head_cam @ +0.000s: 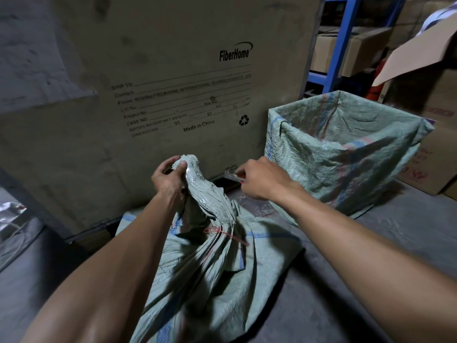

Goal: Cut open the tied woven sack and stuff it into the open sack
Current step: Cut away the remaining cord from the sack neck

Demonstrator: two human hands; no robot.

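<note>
Your left hand (168, 179) grips the tied sack's (210, 263) neck; your right hand (257, 180) pinches a cutter (232, 175). Slashing toward that grip could nick fingers.

The tied sack (210, 263) was woven plastic cloth, pale green, creased, with a dull sheen at its twisted neck, bound by thin red string (222, 232). The open sack (341, 154) was the same crinkled weave. The big carton (153, 95) behind was matt, scuffed cardboard; the floor (346, 280) rough grey concrete.
</note>
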